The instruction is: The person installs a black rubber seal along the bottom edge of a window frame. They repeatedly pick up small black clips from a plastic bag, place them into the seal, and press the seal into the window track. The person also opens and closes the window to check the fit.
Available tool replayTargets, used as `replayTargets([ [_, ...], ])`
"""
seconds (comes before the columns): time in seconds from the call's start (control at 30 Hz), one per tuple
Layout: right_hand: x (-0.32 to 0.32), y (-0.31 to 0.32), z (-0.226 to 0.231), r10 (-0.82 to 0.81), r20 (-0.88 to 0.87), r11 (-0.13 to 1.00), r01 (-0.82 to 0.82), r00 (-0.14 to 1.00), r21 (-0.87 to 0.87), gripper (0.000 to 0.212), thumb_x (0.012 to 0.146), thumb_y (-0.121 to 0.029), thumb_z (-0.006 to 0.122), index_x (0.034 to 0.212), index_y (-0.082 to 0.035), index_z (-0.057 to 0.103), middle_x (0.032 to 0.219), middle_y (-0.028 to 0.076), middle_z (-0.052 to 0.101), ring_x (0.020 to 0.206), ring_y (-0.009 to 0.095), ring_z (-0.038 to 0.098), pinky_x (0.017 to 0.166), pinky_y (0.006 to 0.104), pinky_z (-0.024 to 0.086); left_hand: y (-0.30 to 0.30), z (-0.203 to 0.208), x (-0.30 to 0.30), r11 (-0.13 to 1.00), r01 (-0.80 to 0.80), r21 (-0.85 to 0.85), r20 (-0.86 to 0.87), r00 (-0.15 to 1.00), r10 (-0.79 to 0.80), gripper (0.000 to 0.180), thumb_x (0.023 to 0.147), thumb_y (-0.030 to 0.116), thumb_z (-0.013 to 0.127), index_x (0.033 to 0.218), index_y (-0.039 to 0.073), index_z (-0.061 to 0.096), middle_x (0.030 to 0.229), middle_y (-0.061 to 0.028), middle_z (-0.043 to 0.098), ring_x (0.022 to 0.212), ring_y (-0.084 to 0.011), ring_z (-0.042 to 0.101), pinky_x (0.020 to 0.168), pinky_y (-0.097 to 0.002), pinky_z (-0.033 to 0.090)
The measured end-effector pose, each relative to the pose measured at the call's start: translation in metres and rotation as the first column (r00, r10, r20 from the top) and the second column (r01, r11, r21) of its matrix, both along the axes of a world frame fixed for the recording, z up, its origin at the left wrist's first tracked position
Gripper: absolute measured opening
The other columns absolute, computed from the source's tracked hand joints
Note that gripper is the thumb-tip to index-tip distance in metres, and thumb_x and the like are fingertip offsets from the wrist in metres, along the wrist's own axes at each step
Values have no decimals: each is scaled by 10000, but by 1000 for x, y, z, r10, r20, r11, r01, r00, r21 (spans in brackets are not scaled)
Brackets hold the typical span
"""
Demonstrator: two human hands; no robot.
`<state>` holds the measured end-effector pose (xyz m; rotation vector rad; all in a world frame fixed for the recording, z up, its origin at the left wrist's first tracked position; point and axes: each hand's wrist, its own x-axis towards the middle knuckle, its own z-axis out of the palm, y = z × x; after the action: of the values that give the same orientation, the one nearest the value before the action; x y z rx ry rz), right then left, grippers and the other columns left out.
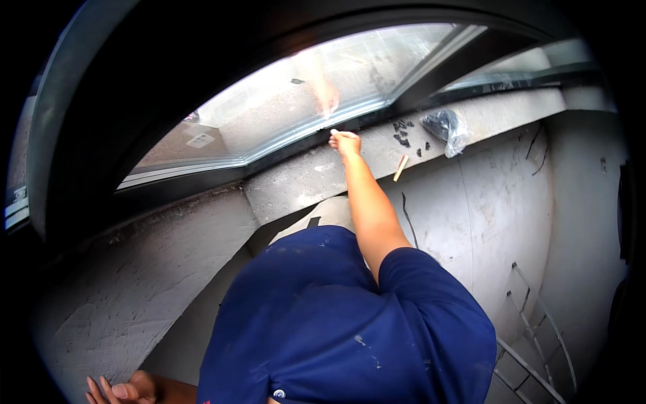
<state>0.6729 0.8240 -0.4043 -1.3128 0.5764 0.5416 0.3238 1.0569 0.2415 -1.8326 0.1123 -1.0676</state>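
Stretched out ahead, my right hand (346, 142) is closed in a pinch at the lower edge of the dark window frame (282, 152). Whatever its fingertips hold, if anything, is too small to make out. Behind it, the window glass (262, 101) shows a reflection of the hand. At the lower left, my left hand (128, 388) is held with its fingers apart and slightly bent, nothing visible in it. The rough concrete sill (296, 183) runs beneath the frame. Several small black pieces (402, 140) lie on it, right of my right hand.
A clear plastic bag (449, 131) with dark contents sits on the sill's right part. Nearer, a light flat stick (401, 167) lies across the sill's front edge. A metal ladder (538, 330) stands at the lower right by the pale wall (491, 209).
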Motion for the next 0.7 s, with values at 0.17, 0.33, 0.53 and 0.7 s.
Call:
replayTargets([
  [0.17,-26,-132,1,-43,250,243,253,967,-936,252,801,-233,755,973,-103,623,1091,162,589,1037,373,578,867,487,485,-3,-4,7,983,49,-177,72,997,-36,234,967,257,550,793,115,617,801,-61,679,883,-232,585,910,-376,361],
  [0.33,-35,-188,-1,-48,-35,340,-17,998,-940,441,817,-316,727,1128,-39,582,1159,218,595,1095,412,600,927,503,501,2,-2,0,999,12,-30,4,1000,-12,301,1014,211,533,835,34,699,848,-92,761,848,-229,730,868,-277,421],
  [0.53,-33,-163,-23,137,-22,381,-73,990,-922,372,836,-229,683,1129,-36,558,1110,222,632,1053,390,627,907,495,492,4,-4,-4,991,38,-131,-13,999,-40,264,1005,182,538,852,15,675,844,-87,759,846,-222,731,968,-259,385],
  [0.7,-45,-57,-34,392,255,753,-150,884,-640,321,910,-151,626,1186,-22,524,969,187,657,943,341,660,849,447,510,0,-6,-3,993,9,-120,15,1000,-7,236,1008,159,523,887,14,665,827,-73,752,859,-215,725,1049,-252,362],
])
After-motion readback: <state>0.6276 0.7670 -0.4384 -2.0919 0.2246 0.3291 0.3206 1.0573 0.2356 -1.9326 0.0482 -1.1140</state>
